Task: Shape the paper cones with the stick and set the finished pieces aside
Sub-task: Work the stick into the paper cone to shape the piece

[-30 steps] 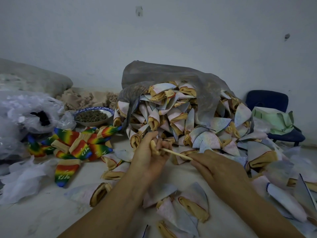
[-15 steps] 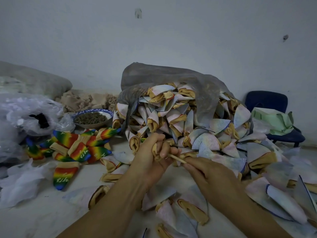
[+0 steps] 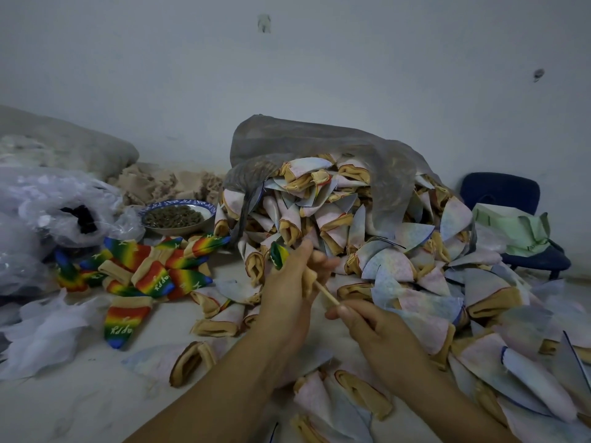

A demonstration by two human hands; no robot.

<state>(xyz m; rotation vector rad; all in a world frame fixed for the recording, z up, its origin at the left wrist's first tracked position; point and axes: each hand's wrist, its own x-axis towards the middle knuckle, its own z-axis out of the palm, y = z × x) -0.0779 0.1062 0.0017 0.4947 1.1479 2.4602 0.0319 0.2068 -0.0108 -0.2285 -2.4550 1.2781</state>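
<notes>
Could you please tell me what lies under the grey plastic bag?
Pale cones with tan linings spill out from under the grey plastic bag; whatever lies deeper beneath it is covered.

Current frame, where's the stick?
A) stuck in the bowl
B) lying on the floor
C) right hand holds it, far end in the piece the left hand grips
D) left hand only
C: the right hand pinches the near end of the stick, and its far end goes into the paper cone that the left hand grips.
</notes>
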